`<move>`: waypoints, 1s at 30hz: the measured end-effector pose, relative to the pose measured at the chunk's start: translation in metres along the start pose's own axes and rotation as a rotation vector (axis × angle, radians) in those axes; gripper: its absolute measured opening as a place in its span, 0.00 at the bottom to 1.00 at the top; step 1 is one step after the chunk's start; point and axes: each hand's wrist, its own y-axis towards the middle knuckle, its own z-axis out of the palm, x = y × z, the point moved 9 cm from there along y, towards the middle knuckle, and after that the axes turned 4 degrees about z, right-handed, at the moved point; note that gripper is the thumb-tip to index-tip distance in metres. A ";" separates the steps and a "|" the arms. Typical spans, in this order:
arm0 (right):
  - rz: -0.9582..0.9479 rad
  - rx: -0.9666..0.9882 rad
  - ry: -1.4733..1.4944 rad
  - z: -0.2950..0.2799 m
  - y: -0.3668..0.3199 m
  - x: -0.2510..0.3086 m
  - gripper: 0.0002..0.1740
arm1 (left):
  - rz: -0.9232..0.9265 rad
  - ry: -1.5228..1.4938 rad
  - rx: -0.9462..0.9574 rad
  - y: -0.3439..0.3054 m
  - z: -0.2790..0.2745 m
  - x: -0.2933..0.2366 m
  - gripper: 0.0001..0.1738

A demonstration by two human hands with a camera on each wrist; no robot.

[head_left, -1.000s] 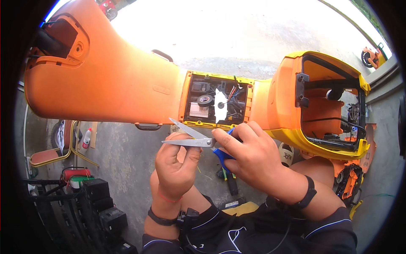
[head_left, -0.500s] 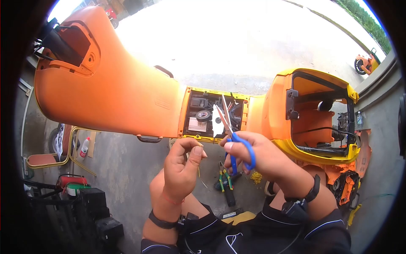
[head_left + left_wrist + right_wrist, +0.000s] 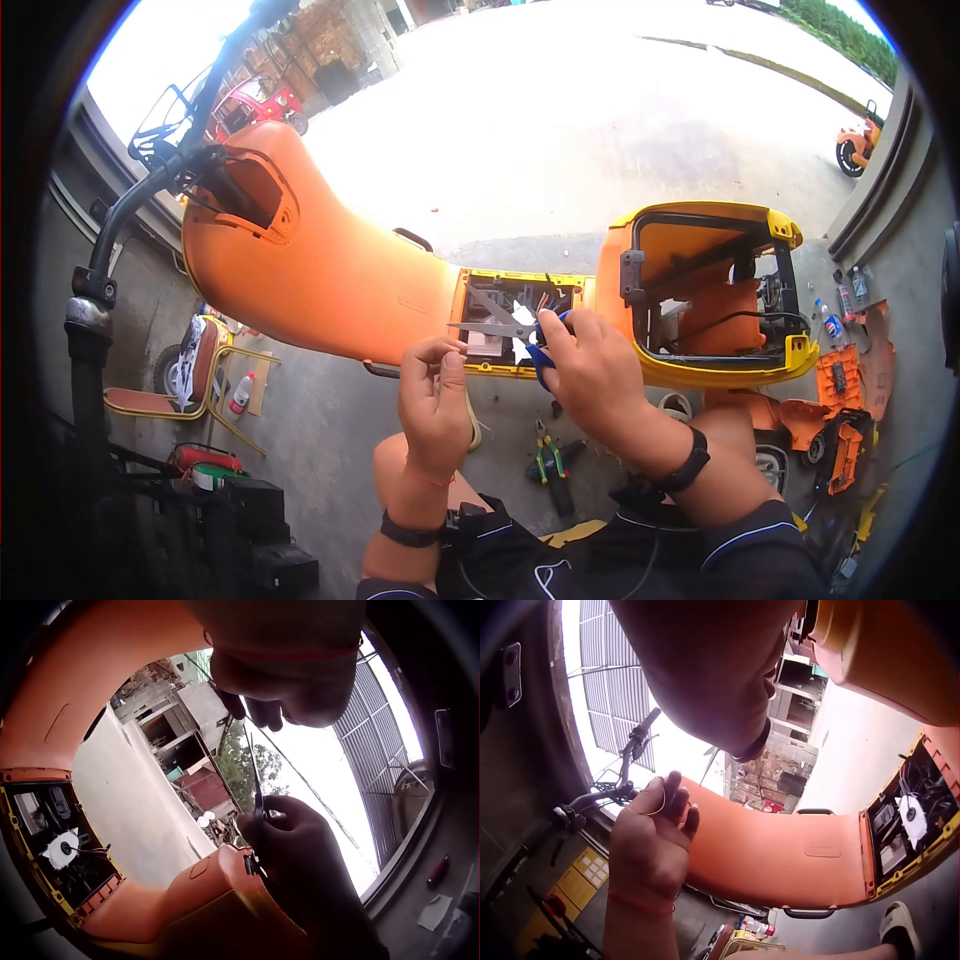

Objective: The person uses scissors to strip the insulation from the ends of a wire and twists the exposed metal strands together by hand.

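One pair of scissors [image 3: 520, 331] has swung leftward, right hand [image 3: 597, 380] gripping it, left hand [image 3: 435, 408] pinching one strand [image 3: 657, 812].

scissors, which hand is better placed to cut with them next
Probably the right hand: it grips the open scissors by the blue handles, while the left hand holds a thin yellow strand.

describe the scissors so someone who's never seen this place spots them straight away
In the head view, find the big orange plastic scooter body and its open, yellow-rimmed rectangular compartment. Seen against that compartment, the person's bare right hand holds steel-grey scissors with blue handles. Their spread blades and blue handles set them apart from the pliers with green-and-yellow handles on the concrete floor.
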 end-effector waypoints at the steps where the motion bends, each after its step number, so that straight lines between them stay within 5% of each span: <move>1: 0.000 -0.018 -0.001 -0.005 0.001 -0.001 0.31 | 0.017 0.001 0.007 0.004 0.004 -0.005 0.04; 3: -0.025 -0.050 -0.026 -0.013 0.001 -0.002 0.31 | 0.520 0.505 0.088 0.001 0.025 -0.048 0.06; 6: -0.030 -0.047 -0.014 -0.020 0.002 -0.003 0.31 | 0.734 0.696 0.201 -0.007 0.052 -0.051 0.08; 9: -0.084 -0.079 -0.026 -0.032 0.004 0.002 0.23 | 0.767 0.754 0.209 -0.010 0.057 -0.036 0.09; 24: 0.011 -0.106 -0.172 -0.054 0.016 -0.036 0.30 | 0.723 0.394 0.226 0.005 0.072 -0.014 0.08; 27: 0.122 -0.047 -0.052 -0.043 0.018 -0.054 0.30 | 0.226 -0.152 0.369 0.012 0.084 0.025 0.06; 28: 0.197 -0.013 0.074 -0.038 0.018 -0.063 0.29 | 0.219 -0.157 0.368 0.013 0.088 0.024 0.06; 30: 0.278 0.031 0.219 -0.035 0.020 -0.072 0.28 | -0.360 -0.498 0.328 0.017 0.100 0.063 0.06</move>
